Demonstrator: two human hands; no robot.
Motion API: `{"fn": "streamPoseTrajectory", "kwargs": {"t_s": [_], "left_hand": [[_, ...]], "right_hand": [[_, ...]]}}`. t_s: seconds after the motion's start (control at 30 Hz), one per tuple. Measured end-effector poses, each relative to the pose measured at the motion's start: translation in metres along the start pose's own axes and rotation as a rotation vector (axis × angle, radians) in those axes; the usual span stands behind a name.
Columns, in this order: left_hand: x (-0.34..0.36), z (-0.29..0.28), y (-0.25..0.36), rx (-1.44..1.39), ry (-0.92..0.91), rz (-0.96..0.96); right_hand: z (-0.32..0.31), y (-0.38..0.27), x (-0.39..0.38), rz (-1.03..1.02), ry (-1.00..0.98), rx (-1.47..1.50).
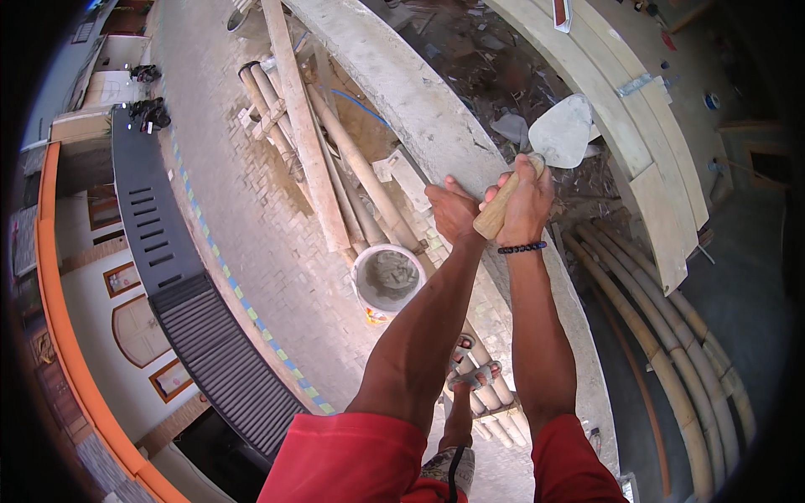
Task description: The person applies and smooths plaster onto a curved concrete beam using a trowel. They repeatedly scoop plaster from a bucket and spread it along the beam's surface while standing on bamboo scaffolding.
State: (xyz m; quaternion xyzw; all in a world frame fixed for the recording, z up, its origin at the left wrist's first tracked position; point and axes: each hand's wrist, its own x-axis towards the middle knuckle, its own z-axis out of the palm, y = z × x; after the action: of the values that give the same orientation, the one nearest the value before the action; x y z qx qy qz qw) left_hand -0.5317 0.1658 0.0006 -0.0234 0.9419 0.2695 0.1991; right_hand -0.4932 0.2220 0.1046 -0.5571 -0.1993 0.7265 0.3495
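In my right hand is a trowel, gripped by its thick wooden handle. Its broad, pale grey blade points away from me, past the right edge of the concrete wall top. My left hand is closed, knuckles up, at the wall's left edge, close beside the trowel handle. A pale rectangular piece with a dark edge lies against its fingers; whether they grip it is hidden. Left of my left forearm stands a white bucket containing grey mortar.
Below me, my sandalled feet stand on bamboo poles. A long plank and more bamboo poles lie left of the wall. Right of it are debris, curved pale boards and long bamboo poles. Paving stretches leftward.
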Motion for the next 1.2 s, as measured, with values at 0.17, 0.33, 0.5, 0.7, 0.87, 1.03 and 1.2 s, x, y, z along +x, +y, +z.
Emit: {"fn": "streamPoseTrajectory", "kwargs": {"t_s": [0.17, 0.33, 0.5, 0.7, 0.87, 1.03, 1.2], "left_hand": [[-0.008, 0.000, 0.002, 0.001, -0.011, 0.003], [-0.008, -0.003, 0.006, -0.011, -0.053, 0.020], [0.007, -0.007, -0.012, -0.124, -0.074, 0.023], [-0.003, 0.005, -0.007, -0.112, -0.008, 0.079], [0.004, 0.002, -0.007, -0.010, -0.010, -0.022], [-0.002, 0.007, 0.001, -0.135, -0.103, 0.021], [0.011, 0.040, -0.033, -0.397, -0.048, 0.124]], "right_hand": [[0.005, -0.001, -0.001, 0.227, -0.277, -0.294], [0.008, 0.004, 0.002, 0.087, -0.110, -0.144], [0.022, 0.001, -0.003, 0.004, -0.097, -0.095], [0.019, 0.005, 0.005, 0.168, -0.226, -0.274], [0.025, 0.015, 0.005, 0.157, -0.250, -0.353], [0.025, 0.020, 0.014, -0.009, -0.123, -0.246], [0.027, 0.012, 0.018, 0.170, -0.329, -0.435]]}}
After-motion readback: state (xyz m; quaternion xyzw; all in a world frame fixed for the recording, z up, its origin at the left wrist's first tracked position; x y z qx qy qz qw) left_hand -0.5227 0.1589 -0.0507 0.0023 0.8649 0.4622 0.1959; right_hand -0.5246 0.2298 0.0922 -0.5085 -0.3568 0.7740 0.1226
